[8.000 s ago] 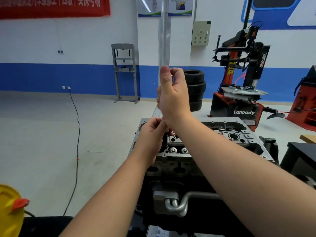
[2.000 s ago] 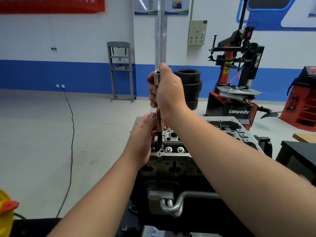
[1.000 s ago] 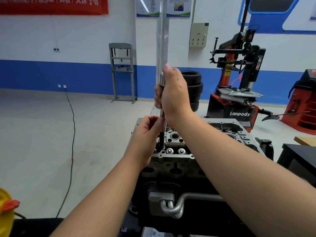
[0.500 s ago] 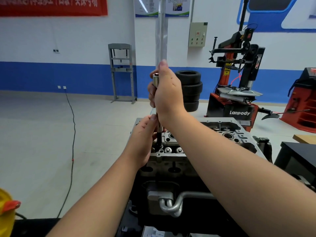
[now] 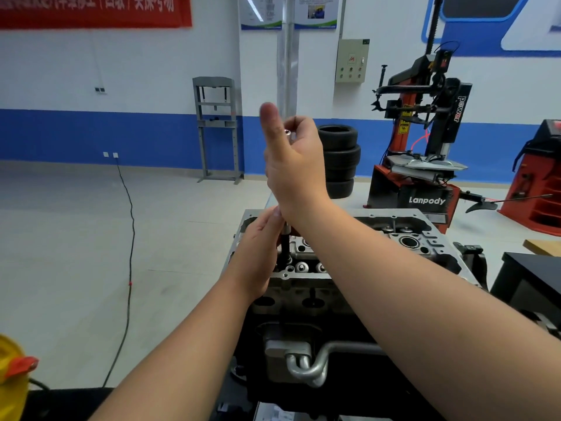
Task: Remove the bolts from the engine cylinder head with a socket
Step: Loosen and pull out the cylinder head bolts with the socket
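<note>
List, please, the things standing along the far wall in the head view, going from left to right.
Red banner → grey press frame → stacked tyres → tyre changer marked Lanpody → red cabinet.

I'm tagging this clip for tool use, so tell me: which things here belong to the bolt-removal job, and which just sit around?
In the job:
- cylinder head
- socket extension, standing upright on the head
- right hand, gripping its top
- left hand, holding its lower part

Just around:
- stacked tyres
- tyre changer
- grey press frame
- yellow container
</note>
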Available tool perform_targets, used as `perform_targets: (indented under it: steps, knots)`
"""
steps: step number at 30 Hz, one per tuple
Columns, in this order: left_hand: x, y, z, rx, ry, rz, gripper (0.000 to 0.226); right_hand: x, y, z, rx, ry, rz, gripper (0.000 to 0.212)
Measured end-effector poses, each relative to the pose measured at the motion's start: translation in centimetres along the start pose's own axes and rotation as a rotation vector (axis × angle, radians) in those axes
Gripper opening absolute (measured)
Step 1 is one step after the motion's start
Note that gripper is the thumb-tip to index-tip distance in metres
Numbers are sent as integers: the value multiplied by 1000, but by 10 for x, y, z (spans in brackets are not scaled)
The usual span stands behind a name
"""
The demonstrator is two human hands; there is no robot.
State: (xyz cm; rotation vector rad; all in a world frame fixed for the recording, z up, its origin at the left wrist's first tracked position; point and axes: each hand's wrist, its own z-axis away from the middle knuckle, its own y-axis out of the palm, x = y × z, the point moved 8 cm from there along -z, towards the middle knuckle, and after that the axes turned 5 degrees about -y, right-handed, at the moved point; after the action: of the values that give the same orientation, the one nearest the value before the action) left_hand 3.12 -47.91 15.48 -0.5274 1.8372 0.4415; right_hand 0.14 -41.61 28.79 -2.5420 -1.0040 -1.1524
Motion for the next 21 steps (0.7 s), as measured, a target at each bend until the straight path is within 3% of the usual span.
perform_targets:
  steps: [3,6,13,18,21]
  knots:
    - [-1,-4,0,-53,10,34,25,-2,-6,-1,7,-36,44,33]
    - [-2,-8,-3,-124,38,54,11,-5,-11,-2,-7,-5,58,45]
    - [-1,-3,0,-54,18,-14,38,-11,-6,-5,26,116,-95,46]
    - [-1,-5,0,-62,5,23,31,-1,-5,0,27,-15,-31,28]
    - [-2,-7,-2,-106,28,34,24,3,-13,-2,-54,-39,50,41]
